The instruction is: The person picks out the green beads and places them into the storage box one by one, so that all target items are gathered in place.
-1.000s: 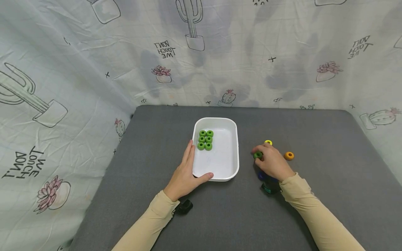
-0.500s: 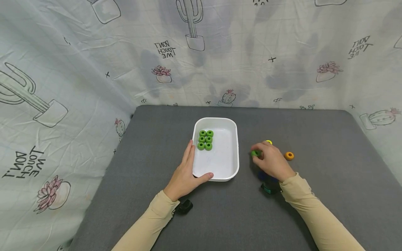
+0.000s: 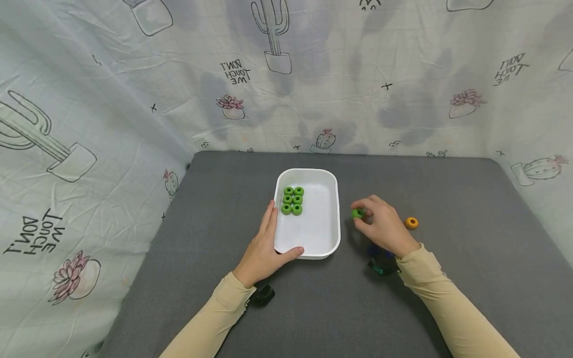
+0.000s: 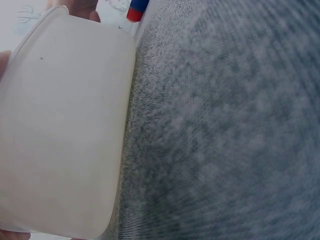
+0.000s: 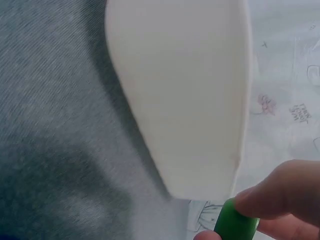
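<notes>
A white tray (image 3: 316, 230) lies on the grey table, with several green beads (image 3: 293, 200) in paired rows at its upper left. My left hand (image 3: 261, 252) rests against the tray's near left corner, fingers straight along the side wall and thumb over the near rim. My right hand (image 3: 384, 224) is right of the tray and pinches another green bead (image 3: 357, 213) between thumb and fingers, above the table. In the right wrist view this green bead (image 5: 235, 222) sits at the fingertips, with the tray's outer wall (image 5: 185, 100) behind it.
An orange bead (image 3: 411, 223) lies right of my right hand. Dark blue things (image 3: 375, 250) lie beneath that hand, mostly hidden. A blue and red piece (image 4: 137, 9) shows beyond the tray in the left wrist view. A patterned curtain (image 3: 349, 79) hangs behind the table.
My right hand has lifted the green bead and shifted left toward the tray. The yellow bead seen earlier behind this hand is now out of sight. My left hand and the tray have stayed put.
</notes>
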`<state>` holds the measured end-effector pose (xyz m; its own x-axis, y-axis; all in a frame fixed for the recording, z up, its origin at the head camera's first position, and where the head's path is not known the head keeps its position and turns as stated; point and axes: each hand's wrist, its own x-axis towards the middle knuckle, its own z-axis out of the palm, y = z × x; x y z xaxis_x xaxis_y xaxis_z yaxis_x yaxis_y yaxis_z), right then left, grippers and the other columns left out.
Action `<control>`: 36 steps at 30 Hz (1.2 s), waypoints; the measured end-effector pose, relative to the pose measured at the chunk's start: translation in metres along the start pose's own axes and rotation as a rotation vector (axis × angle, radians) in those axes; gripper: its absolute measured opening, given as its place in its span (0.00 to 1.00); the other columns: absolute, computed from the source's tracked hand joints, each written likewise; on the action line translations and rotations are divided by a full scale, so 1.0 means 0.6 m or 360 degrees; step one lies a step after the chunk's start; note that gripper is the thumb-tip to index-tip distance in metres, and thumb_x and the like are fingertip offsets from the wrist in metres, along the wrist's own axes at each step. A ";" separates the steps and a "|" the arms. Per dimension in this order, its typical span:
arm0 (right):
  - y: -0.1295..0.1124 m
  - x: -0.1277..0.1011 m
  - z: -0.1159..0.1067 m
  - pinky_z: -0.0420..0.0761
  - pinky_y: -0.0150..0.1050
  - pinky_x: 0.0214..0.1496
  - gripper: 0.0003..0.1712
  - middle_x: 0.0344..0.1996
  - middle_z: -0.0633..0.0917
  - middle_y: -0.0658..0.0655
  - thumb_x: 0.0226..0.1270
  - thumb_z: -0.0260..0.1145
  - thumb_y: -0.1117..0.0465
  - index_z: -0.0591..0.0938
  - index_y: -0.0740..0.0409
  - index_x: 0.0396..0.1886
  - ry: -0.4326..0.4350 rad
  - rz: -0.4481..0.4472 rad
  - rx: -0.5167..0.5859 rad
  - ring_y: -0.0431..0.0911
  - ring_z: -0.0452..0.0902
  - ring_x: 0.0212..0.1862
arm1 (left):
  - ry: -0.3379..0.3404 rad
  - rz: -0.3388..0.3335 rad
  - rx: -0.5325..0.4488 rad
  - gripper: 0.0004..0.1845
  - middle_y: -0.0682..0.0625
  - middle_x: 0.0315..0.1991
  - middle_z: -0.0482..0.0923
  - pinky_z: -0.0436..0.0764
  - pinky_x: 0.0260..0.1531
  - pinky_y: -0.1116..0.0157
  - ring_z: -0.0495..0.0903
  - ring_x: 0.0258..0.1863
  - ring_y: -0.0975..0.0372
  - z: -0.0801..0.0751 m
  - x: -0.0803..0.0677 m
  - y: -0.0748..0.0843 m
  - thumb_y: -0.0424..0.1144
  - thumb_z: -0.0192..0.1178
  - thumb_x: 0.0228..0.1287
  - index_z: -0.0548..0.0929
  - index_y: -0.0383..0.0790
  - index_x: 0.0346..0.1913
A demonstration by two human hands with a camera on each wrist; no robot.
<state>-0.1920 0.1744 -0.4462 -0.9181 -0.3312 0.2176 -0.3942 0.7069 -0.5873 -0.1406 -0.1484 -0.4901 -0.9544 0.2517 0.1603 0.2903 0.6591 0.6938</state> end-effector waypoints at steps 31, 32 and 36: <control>-0.079 0.031 -0.001 0.82 0.39 0.39 0.18 0.46 0.82 0.55 0.66 0.69 0.69 0.86 0.58 0.55 -0.0099 -0.0080 0.0100 0.46 0.81 0.41 | -0.0010 -0.0019 -0.0022 0.65 0.53 0.87 0.32 0.72 0.68 0.41 0.58 0.81 0.50 0.000 -0.001 0.002 0.68 0.69 0.61 0.42 0.38 0.85; -0.081 0.033 -0.001 0.82 0.39 0.39 0.18 0.46 0.82 0.55 0.66 0.69 0.69 0.86 0.58 0.55 -0.0099 -0.0091 0.0100 0.46 0.81 0.41 | -0.0007 -0.0012 -0.0019 0.65 0.52 0.87 0.32 0.72 0.67 0.41 0.58 0.81 0.49 0.000 -0.001 0.001 0.68 0.69 0.61 0.42 0.37 0.85; -0.092 0.040 0.002 0.81 0.38 0.37 0.17 0.45 0.82 0.54 0.65 0.69 0.69 0.86 0.57 0.54 -0.0112 -0.0126 0.0114 0.45 0.81 0.40 | -0.0008 -0.0006 -0.0005 0.65 0.53 0.87 0.32 0.73 0.67 0.42 0.59 0.80 0.49 0.001 -0.001 0.000 0.67 0.69 0.61 0.42 0.37 0.85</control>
<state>-0.1923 0.1266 -0.4093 -0.8780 -0.4292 0.2119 -0.4593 0.6312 -0.6249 -0.1401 -0.1482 -0.4904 -0.9552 0.2527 0.1543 0.2866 0.6580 0.6964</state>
